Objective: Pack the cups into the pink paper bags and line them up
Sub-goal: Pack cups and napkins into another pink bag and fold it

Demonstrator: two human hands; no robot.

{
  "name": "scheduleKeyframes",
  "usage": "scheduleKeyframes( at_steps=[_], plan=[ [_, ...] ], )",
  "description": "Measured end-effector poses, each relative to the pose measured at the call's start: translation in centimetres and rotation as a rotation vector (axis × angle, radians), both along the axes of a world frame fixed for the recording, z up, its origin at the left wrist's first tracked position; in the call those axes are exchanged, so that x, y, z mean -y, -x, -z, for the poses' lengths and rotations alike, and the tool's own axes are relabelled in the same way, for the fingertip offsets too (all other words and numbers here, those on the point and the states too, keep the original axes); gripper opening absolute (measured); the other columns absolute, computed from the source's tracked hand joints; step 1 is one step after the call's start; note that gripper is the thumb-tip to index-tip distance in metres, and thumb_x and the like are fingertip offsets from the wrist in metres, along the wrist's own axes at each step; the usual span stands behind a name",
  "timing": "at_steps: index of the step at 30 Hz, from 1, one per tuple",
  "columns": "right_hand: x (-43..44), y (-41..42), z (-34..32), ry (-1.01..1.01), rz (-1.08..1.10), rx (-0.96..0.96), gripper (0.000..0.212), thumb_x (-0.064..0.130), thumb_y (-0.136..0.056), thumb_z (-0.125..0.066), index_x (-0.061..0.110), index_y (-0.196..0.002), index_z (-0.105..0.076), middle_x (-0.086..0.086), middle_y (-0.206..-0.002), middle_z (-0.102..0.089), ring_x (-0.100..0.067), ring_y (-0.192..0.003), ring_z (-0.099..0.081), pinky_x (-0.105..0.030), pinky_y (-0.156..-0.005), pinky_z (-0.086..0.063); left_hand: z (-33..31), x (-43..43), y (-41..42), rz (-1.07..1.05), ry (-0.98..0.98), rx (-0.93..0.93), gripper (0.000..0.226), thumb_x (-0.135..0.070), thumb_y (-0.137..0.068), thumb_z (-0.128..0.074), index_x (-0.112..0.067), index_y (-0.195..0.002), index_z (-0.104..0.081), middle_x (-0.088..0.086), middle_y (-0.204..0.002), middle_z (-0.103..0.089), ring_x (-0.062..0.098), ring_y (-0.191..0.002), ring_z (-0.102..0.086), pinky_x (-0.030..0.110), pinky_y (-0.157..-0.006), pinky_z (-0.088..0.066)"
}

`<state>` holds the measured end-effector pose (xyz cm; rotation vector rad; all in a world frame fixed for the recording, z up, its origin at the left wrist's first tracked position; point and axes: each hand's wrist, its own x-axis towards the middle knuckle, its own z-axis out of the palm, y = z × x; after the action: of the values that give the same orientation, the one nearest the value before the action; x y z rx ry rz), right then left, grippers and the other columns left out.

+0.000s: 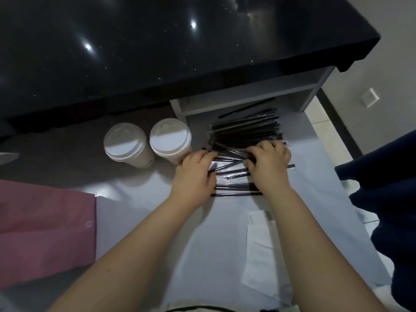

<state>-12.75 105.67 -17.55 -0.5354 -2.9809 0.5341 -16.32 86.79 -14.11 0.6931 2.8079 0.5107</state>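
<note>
Head: hands (pixel 195 174) (pixel 269 164) seemingly gripping straws (pixel 246 129).

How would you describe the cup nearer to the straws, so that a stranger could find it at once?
Start at the black counter; just below its near edge two white-lidded cups stand side by side. The wanted cup is the right one, beside the pile of black straws and just beyond the left hand. The other cup stands farther left, away from the straws.
</note>
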Motion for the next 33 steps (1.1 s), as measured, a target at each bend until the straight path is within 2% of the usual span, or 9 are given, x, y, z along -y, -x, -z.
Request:
scheduleKeyframes(
  at_steps=[3, 5, 10, 19, 22, 25, 28, 31, 33],
  plan=[
    [-0.5, 0.0, 0.4, 0.05, -0.008, -0.12, 0.016, 0.021, -0.083, -0.073, 0.019, -0.099, -0.076, -0.004, -0.1, -0.065, -0.035, -0.11, -0.045, -0.04, -0.095, -0.023, 0.4, -0.6, -0.1, -0.026, -0.023, -0.016, 0.054, -0.019, -0.085, -0.06, -0.019, -0.138, -0.05, 0.003, -0.139, -0.049, 0.027, -0.128, -0.041, 0.042, -0.104, -0.037],
    [-0.7, 0.1, 0.4, 0.065, -0.019, -0.152, 0.011, 0.019, -0.083, -0.073, 0.019, -0.092, -0.077, -0.004, -0.095, -0.066, -0.035, -0.105, -0.048, -0.041, -0.091, -0.025, 0.7, -0.8, -0.4, -0.026, -0.028, -0.013, 0.055, -0.017, -0.085, -0.061, -0.017, -0.139, -0.05, 0.005, -0.139, -0.049, 0.029, -0.128, -0.041, 0.045, -0.103, -0.038],
    [-0.9, 0.6, 0.3, 0.019, -0.084, -0.037, 0.024, 0.03, -0.08, -0.075, 0.021, -0.102, -0.072, 0.001, -0.108, -0.063, -0.029, -0.11, -0.043, -0.037, -0.087, -0.02, 0.8, -0.6, -0.8, -0.038, -0.022, -0.021, 0.056, -0.017, -0.086, -0.062, -0.016, -0.14, -0.049, 0.006, -0.141, -0.048, 0.028, -0.13, -0.041, 0.044, -0.104, -0.037],
    [-0.7, 0.3, -0.3, 0.043, -0.111, -0.05, 0.005, 0.018, -0.09, -0.063, 0.017, -0.093, -0.066, 0.0, -0.102, -0.063, -0.027, -0.103, -0.048, -0.037, -0.089, -0.022, -0.2, -0.3, -1.7, -0.048, -0.072, -0.078, 0.055, -0.014, -0.085, -0.063, -0.014, -0.138, -0.051, 0.007, -0.138, -0.05, 0.029, -0.126, -0.043, 0.044, -0.104, -0.037],
    [-0.6, -0.2, -1.0, 0.069, -0.134, -0.08, 0.004, 0.011, -0.092, -0.059, 0.014, -0.094, -0.062, -0.003, -0.089, -0.067, -0.029, -0.086, -0.052, -0.035, -0.074, -0.026, -0.9, -0.1, -2.1, -0.055, -0.092, -0.116, 0.055, -0.012, -0.084, -0.063, -0.013, -0.138, -0.051, 0.007, -0.138, -0.051, 0.028, -0.127, -0.043, 0.044, -0.103, -0.039],
    [-0.6, -1.3, -2.2, 0.103, -0.107, -0.074, 0.016, 0.004, -0.089, -0.057, 0.018, -0.095, -0.051, 0.003, -0.076, -0.053, -0.024, -0.07, -0.042, -0.031, -0.058, -0.024, -2.0, 0.4, -2.5, -0.055, -0.108, -0.148, 0.056, -0.012, -0.084, -0.063, -0.014, -0.138, -0.051, 0.006, -0.137, -0.051, 0.027, -0.126, -0.043, 0.044, -0.101, -0.04],
    [-0.3, -2.3, -3.7, 0.108, -0.157, 0.035, 0.021, 0.01, -0.092, -0.053, 0.024, -0.1, -0.04, 0.006, -0.084, -0.046, -0.024, -0.073, -0.043, -0.033, -0.059, -0.029, -3.4, 1.2, -3.1, -0.077, -0.131, -0.173, 0.057, -0.012, -0.084, -0.062, -0.016, -0.14, -0.049, 0.005, -0.138, -0.051, 0.027, -0.127, -0.043, 0.045, -0.101, -0.04],
    [0.5, -3.0, -5.9, 0.121, -0.196, 0.027, 0.01, 0.025, -0.1, -0.047, 0.021, -0.109, -0.045, 0.004, -0.086, -0.048, -0.024, -0.074, -0.046, -0.035, -0.059, -0.031, -5.4, 2.4, -3.9, -0.108, -0.213, -0.249, 0.056, -0.01, -0.082, -0.063, -0.014, -0.137, -0.053, 0.007, -0.134, -0.054, 0.029, -0.125, -0.045, 0.046, -0.1, -0.041],
    [1.7, -3.2, -7.7, 0.087, -0.23, -0.026, 0.017, 0.034, -0.101, -0.045, 0.019, -0.108, -0.047, 0.003, -0.086, -0.048, -0.025, -0.075, -0.046, -0.035, -0.059, -0.031, -7.4, 3.5, -4.1, -0.12, -0.26, -0.328, 0.053, -0.005, -0.079, -0.065, -0.011, -0.132, -0.058, 0.009, -0.129, -0.058, 0.032, -0.12, -0.049, 0.046, -0.098, -0.042]
  ],
)
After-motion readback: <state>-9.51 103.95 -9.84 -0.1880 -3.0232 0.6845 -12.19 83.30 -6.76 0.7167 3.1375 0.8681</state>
